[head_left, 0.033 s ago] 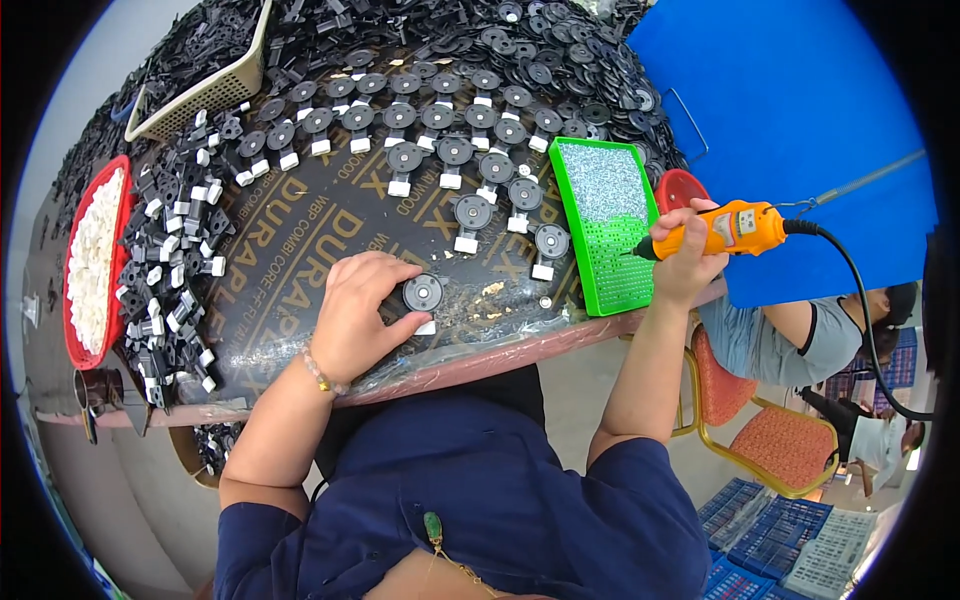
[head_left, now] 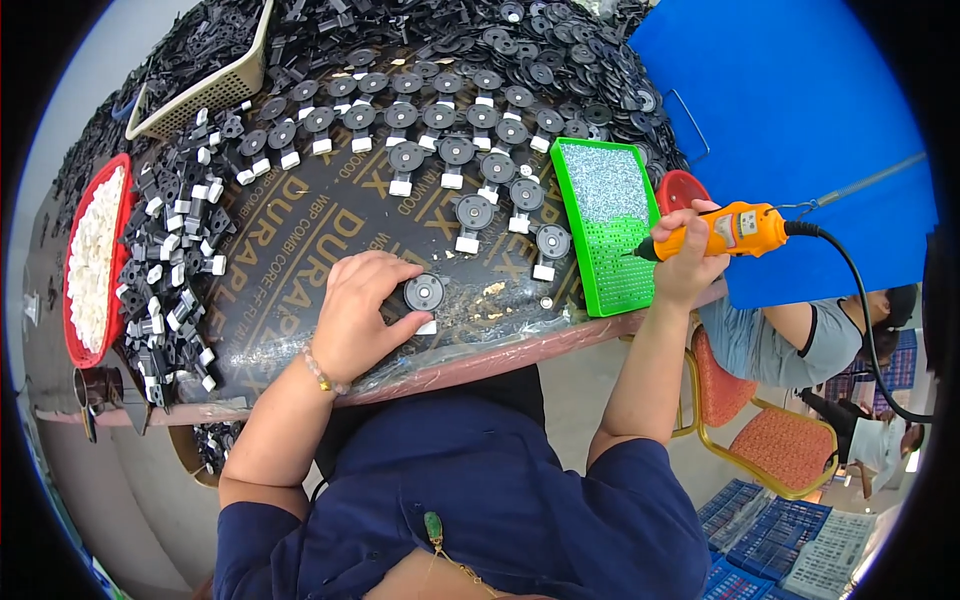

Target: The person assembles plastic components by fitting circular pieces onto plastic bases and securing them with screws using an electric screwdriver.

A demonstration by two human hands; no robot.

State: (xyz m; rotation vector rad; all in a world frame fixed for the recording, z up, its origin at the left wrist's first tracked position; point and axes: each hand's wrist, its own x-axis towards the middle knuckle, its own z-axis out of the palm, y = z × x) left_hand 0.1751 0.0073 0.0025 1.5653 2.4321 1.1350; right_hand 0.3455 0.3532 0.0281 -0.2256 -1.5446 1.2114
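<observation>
My left hand (head_left: 368, 310) rests on the table near the front edge. Its thumb and forefinger close on a black disc part (head_left: 424, 292) with a white block under its near side. My right hand (head_left: 688, 262) is wrapped round an orange electric screwdriver (head_left: 738, 230), whose black nose points left. The driver's tip is over the green tray (head_left: 590, 270); whether it touches the tray I cannot tell. Small silvery screws (head_left: 600, 180) fill the tray's far half, and its near half shows bare holes. Assembled disc parts (head_left: 473, 212) with white blocks stand in curved rows beyond my left hand.
A red basket of white pieces (head_left: 92, 260) sits at the left, beside heaped black-and-white parts (head_left: 180, 240). Piled black discs (head_left: 560, 60) lie at the back, near a beige basket (head_left: 205, 95). A black cable (head_left: 850, 270) and spring hang right, before a blue panel (head_left: 790, 120). Another person sits behind it.
</observation>
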